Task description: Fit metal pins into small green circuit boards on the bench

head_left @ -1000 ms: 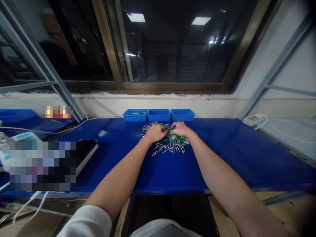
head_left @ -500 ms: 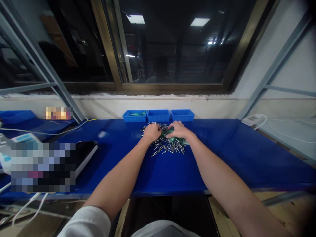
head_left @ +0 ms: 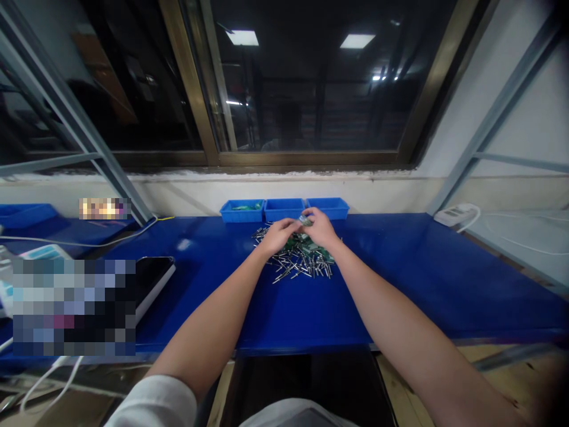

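Note:
A loose pile of thin metal pins, looking like blind rivets, lies on the blue table with several flat green pieces mixed in. Above its back part, my right hand is closed on a small shiny greenish piece, too small to tell its kind. My left hand comes in from the other side, thumb and fingers pressed together with their tips close to that piece. Whether the left fingertips also grip something is hidden.
Three blue bins stand in a row by the wall: the left bin holds green pieces, beside a middle bin and a right bin. A dark-screened device lies at left. A white power strip sits at right.
Both hands have lifted slightly off the pile and drawn together. My right hand now has a small greenish piece raised between its fingers.

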Available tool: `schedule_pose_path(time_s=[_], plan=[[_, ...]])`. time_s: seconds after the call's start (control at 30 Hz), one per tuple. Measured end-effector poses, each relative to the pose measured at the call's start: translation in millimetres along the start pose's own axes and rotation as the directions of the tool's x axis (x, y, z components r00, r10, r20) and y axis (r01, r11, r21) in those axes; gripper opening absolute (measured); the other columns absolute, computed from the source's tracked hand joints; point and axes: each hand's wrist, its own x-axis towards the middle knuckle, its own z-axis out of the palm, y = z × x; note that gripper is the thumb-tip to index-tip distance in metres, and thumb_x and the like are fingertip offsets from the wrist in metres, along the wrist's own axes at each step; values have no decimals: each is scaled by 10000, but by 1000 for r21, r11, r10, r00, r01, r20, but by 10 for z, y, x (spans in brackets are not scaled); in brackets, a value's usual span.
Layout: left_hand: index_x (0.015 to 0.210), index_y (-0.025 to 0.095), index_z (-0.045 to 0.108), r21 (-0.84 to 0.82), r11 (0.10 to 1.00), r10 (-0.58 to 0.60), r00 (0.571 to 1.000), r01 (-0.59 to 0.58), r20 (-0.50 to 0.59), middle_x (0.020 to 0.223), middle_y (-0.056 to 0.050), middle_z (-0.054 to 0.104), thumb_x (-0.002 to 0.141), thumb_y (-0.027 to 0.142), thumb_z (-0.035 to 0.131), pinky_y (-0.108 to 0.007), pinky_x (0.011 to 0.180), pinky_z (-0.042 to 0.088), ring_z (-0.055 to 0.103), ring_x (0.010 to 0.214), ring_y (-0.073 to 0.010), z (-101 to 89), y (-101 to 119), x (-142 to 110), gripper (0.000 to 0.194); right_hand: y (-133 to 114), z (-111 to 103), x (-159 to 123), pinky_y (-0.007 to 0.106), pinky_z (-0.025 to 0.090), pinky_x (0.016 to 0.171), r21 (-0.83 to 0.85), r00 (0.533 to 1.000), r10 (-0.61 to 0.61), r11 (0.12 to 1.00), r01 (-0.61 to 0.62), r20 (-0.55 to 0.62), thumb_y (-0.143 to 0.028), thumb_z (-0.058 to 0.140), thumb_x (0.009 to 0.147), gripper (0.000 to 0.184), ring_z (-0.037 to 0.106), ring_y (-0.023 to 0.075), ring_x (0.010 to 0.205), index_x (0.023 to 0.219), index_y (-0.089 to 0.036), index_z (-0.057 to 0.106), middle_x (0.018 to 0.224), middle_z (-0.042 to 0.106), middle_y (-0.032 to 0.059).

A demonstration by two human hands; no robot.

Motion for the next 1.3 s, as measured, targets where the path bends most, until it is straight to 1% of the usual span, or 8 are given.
schedule_pose_path(time_s=[0.23,0.37,0.5,0.67,0.83,0.93,1.17,1.3], plan=[[883,126,568,-350,936,-73,994,39,-86,581,14,561,677,306,676,-217,506,368,495,511,-99,41,-60,54,294,-12,55,57,233,386,388,330,981,181,932,-150,-64,-492,599,693,368,488,103,457,883,-177,573,672,586,11],[836,124,590,-398,915,-130,983,69,-128,553,22,549,657,281,691,-226,513,371,476,487,-90,2,-85,66,258,29,30,78,216,357,366,410,975,221,889,-202,3,-350,666,627,282,502,107,473,824,-161,599,660,598,7],[847,138,652,-346,938,-85,979,15,-187,682,-14,623,624,248,711,-282,630,437,551,607,-128,-39,-113,68,255,95,-9,81,221,378,417,337,991,134,933,-128,6,-219,682,562,233,528,111,499,782,-158,633,668,636,5],[664,181,697,-125,977,128,949,-170,-290,998,-48,630,607,165,692,-354,878,421,573,949,-198,-77,-162,83,59,130,-33,88,335,474,785,282,998,-31,958,44,-53,-213,679,581,77,628,197,857,643,-168,670,889,695,53],[644,197,696,-20,978,193,933,-209,-304,1089,-42,600,635,108,627,-362,883,427,554,1010,-202,-88,-157,86,113,117,-42,92,375,447,873,263,996,-73,961,86,-59,-206,655,610,36,625,216,928,624,-177,672,940,697,57],[671,173,685,-42,979,175,935,-197,-309,1008,-60,631,642,173,662,-346,817,453,579,941,-205,-79,-128,82,37,111,-34,92,362,460,838,261,995,-67,962,82,-68,-254,691,596,122,634,212,873,683,-170,675,887,701,61],[1082,167,493,-265,960,15,963,-88,-267,648,21,613,657,267,689,-239,601,432,563,596,-119,-33,-71,60,478,87,-3,71,283,443,556,244,987,147,961,-129,-58,-398,685,613,352,574,151,538,840,-133,641,611,645,31],[1017,185,516,-232,963,84,968,-141,-238,606,46,552,687,240,627,-217,545,401,522,538,-103,-27,-73,56,352,75,11,68,264,418,518,234,987,152,962,-138,-43,-414,687,603,352,552,138,509,813,-136,637,605,639,29]])
